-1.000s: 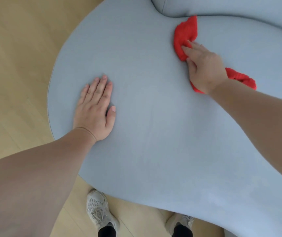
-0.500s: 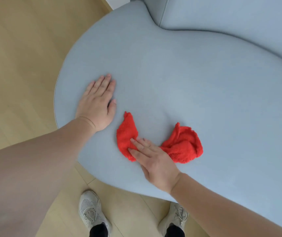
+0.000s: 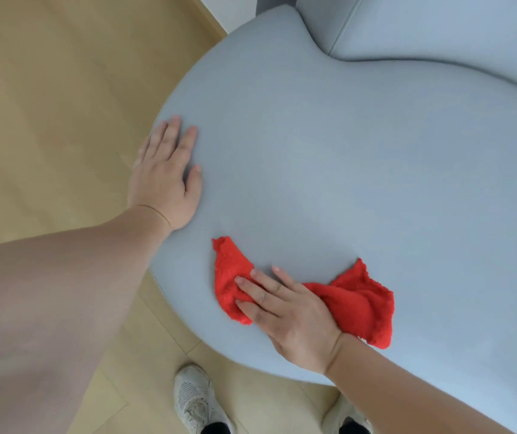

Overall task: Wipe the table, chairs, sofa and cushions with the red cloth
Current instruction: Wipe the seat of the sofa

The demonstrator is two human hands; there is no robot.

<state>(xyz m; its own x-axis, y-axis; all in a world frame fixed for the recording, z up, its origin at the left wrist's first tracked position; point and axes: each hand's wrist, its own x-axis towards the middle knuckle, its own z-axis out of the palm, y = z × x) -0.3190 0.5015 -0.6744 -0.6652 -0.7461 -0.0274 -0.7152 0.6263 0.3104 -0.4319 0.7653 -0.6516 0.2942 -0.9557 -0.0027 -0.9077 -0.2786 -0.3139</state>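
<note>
1. Red cloth (image 3: 357, 308) lies bunched on the pale blue-grey sofa seat (image 3: 329, 167), close to the seat's curved front edge. One narrow flap points up toward the left hand, and a larger crumpled flap spreads out to the right of the wrist.
2. The right hand (image 3: 291, 314) lies across the cloth's middle and presses it flat against the upholstery, fingers straight and slightly spread. One fingertip reaches past the cloth onto bare fabric.
3. The left hand (image 3: 165, 180) rests palm-down on the rounded left end of the seat, fingers straight and close together. Its outer side sits right at the curved edge, above the floor.
4. The two hands are apart, with a band of bare seat between the left wrist and the cloth's upper flap.
5. Beyond both hands a wide stretch of uncovered upholstery runs up to the seam where the backrest (image 3: 438, 26) meets the seat at the upper right.
6. A wood-look floor (image 3: 47, 89) borders the seat on the left and in front.
7. A white trainer (image 3: 194, 399) stands on the floor just below the front edge, toe toward the sofa. A second trainer (image 3: 341, 415) is partly hidden by the right forearm.
</note>
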